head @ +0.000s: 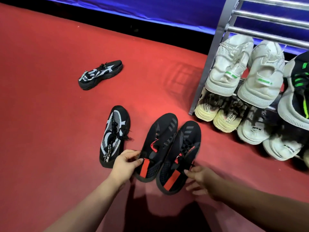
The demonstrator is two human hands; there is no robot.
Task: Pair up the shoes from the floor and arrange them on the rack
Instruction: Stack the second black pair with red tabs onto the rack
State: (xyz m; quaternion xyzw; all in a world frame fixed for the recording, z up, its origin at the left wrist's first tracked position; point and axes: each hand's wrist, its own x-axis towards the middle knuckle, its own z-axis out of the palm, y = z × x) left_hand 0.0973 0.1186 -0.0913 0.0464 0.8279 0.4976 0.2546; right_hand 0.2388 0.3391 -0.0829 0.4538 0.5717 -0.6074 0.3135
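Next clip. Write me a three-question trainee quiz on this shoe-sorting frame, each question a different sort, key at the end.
1. True or false: both hands touch the black-and-red shoes.
2. How many black-and-white shoes lie on the floor?
3. Multiple choice: the white shoes with green tabs sit A) on the floor, B) on the rack, C) in a hand.

Key:
1. True: the left hand grips one heel, the right hand touches the other.
2. Two: the near shoe and the far shoe.
3. B.

The rack (209, 64) and a black-and-green shoe (297, 91) run off the right edge; lower-shelf shoes (222, 106) are blurred.
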